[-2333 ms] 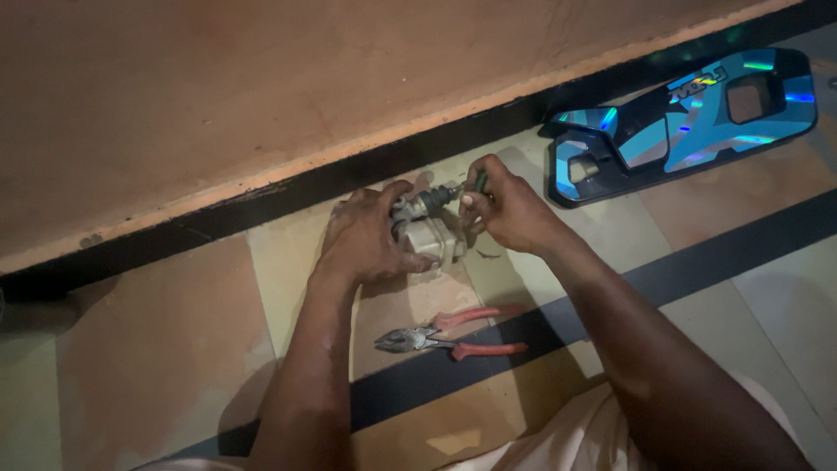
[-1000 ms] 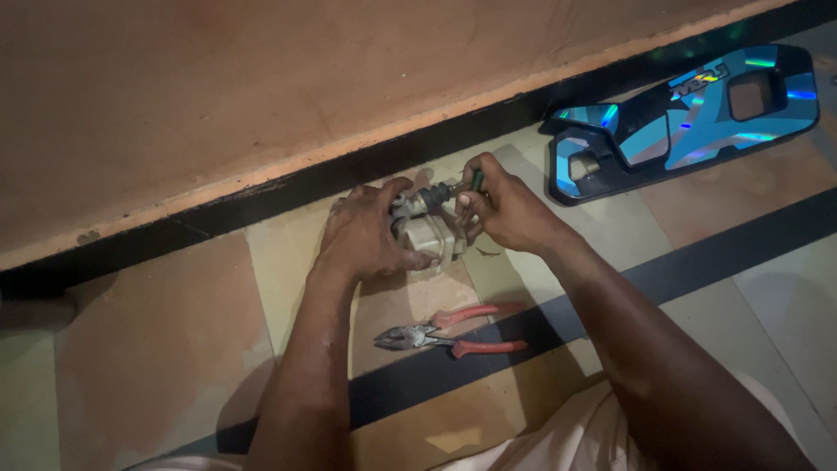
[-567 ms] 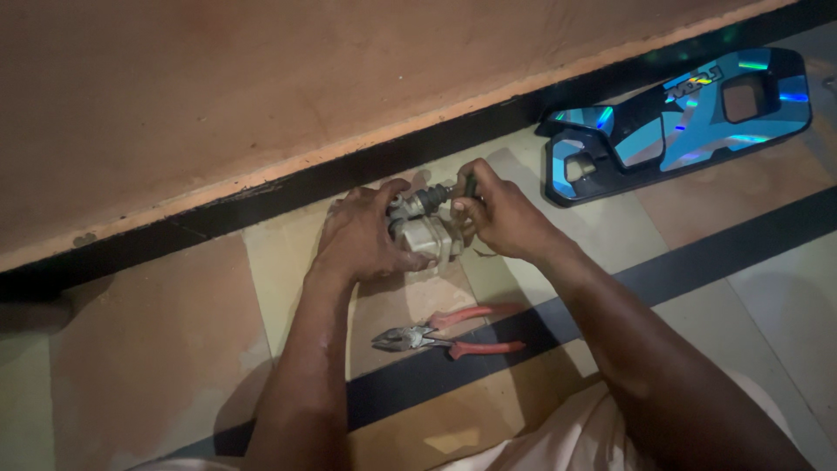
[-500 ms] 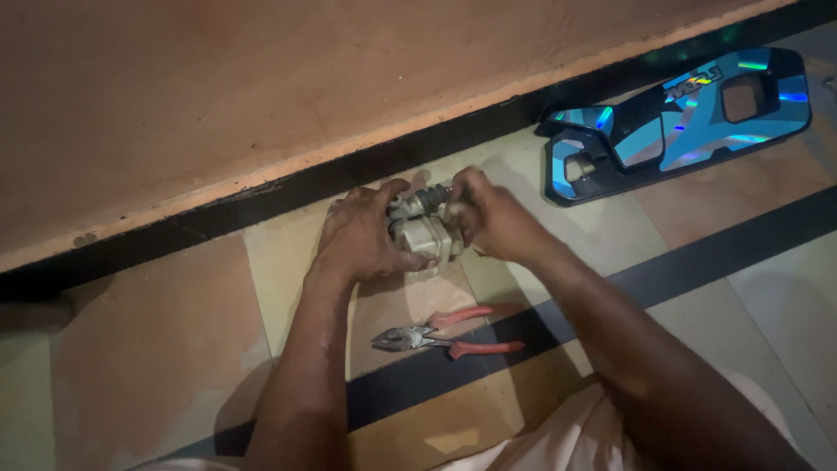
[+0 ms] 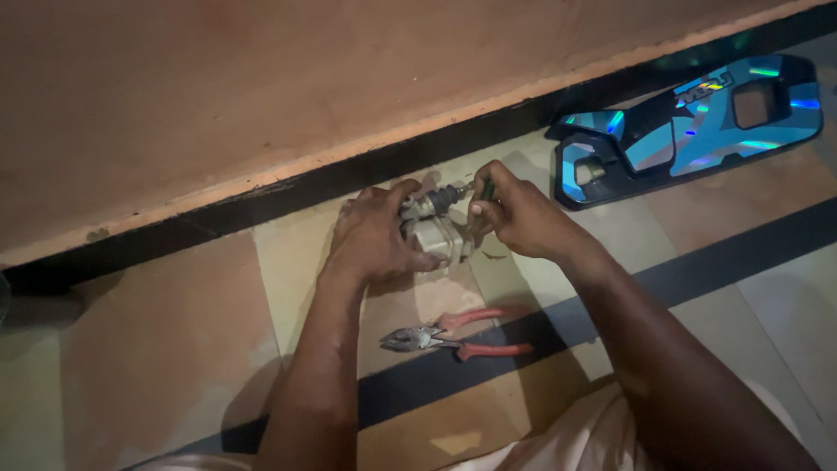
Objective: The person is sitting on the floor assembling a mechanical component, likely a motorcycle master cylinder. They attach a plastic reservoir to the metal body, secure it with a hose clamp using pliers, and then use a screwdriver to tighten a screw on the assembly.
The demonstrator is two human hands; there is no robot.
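1. Since the earlier frames, right hand [image 5: 516, 220] has drawn in against the small off-white boxy plastic part with a dark metal fitting on top [image 5: 433, 228]; pliers and panel lie as before
2. Left hand [image 5: 377, 240] is closed around the part's left and front faces, pinning it on the tiled floor [image 5: 174, 349] near the dark skirting strip [image 5: 288, 187]
3. Right hand is pinched shut on a thin green-handled tool [image 5: 486, 188], its tip meeting the fitting from the right
4. Fitting's long axis runs left-to-right, rising slightly toward the right hand, which is nearer its free end
5. Red-handled metal pliers [image 5: 458, 336] lie untouched, just below the part, toward the person
6. Glossy blue-and-black moulded panel [image 5: 689, 126] lies well apart, to the right
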